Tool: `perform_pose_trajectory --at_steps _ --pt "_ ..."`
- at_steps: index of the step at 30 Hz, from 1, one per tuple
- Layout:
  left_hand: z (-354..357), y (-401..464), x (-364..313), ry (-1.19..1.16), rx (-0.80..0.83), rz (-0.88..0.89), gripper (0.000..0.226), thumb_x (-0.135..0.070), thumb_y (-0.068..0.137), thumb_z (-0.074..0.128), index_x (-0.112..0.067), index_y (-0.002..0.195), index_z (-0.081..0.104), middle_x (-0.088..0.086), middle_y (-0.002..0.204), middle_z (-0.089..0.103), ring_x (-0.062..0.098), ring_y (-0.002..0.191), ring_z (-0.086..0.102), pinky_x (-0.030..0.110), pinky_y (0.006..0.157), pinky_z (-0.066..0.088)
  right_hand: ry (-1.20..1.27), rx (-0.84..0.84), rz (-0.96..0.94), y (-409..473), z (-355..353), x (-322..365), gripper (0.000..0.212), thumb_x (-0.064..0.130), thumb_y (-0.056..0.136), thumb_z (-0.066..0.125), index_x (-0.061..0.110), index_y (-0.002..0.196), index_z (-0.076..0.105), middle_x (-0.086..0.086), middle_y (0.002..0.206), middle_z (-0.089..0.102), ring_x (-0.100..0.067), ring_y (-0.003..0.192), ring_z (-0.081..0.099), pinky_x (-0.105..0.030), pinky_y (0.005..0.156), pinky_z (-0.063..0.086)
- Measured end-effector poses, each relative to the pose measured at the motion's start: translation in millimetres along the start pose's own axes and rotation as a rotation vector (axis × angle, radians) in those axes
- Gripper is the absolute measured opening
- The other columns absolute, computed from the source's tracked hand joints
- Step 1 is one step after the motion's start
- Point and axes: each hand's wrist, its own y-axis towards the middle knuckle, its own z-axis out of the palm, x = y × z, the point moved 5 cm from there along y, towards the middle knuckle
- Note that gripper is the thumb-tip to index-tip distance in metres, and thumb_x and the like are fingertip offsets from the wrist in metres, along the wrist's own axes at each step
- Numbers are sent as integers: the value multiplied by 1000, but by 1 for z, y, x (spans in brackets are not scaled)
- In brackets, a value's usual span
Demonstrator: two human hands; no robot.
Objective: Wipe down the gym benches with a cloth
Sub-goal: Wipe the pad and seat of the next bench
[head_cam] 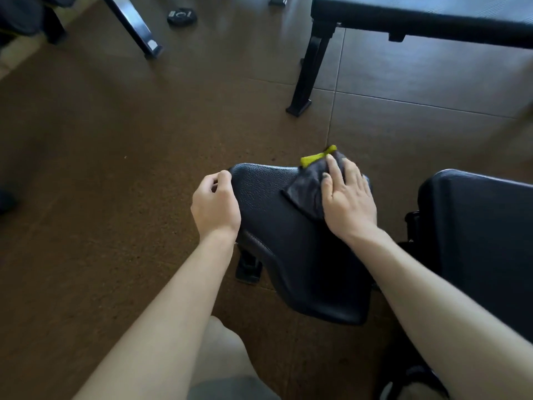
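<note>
A black padded bench seat with a pebbled surface sits in the middle of the view. On its far right corner lies a dark grey cloth with a yellow-green edge. My right hand presses flat on the cloth with straight fingers. At the seat's far left corner, my left hand curls its fingers round the edge. To the right stands the bench's black back pad.
Another black bench stands at the back right, its leg reaching the floor. A dark metal frame bar and a small weight plate lie at the back left. Brown floor spreads to the left.
</note>
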Motion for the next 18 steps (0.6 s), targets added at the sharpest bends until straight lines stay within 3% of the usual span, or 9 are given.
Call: perform_pose_trajectory --at_steps 4,6,10,14,16,18 --pt "1 -4 -1 -6 -26 -18 36 -37 98 49 -22 66 54 -9 69 54 11 71 49 34 69 39 96 0 147 -84 8 -27 58 41 109 23 25 164 13 -14 171 2 -27 158 1 -40 128 3" --pt "0 -5 -3 -12 -44 -26 37 -38 97 49 -21 64 54 -9 68 53 12 71 49 35 69 39 141 20 143 -135 12 -26 60 46 107 17 29 165 11 -12 171 -2 -28 158 -2 -42 128 6" --pt "0 -9 -2 -8 -72 -40 39 -42 94 49 -14 70 61 -5 72 58 15 75 52 36 72 43 112 104 115 -184 16 -17 63 56 102 6 40 163 0 -3 170 -20 -20 156 -19 -32 124 -7" --pt "0 -12 -2 -22 -102 -59 45 -41 93 52 -17 57 39 -6 60 39 14 62 37 34 61 33 249 51 218 -127 18 -34 60 50 107 22 37 164 7 -16 169 -2 -34 156 3 -44 125 12" --pt "1 -13 -3 -19 -109 -70 46 -41 92 52 -16 57 37 -7 59 37 14 60 35 33 59 31 342 67 347 -94 20 -49 61 50 108 25 34 164 7 -22 162 16 -41 147 26 -49 116 28" --pt "1 -14 -4 8 -115 -69 45 -42 93 51 -16 59 41 -6 62 42 13 61 39 32 58 33 366 34 358 -98 21 -52 61 48 108 28 31 164 9 -24 150 31 -44 133 42 -46 105 38"
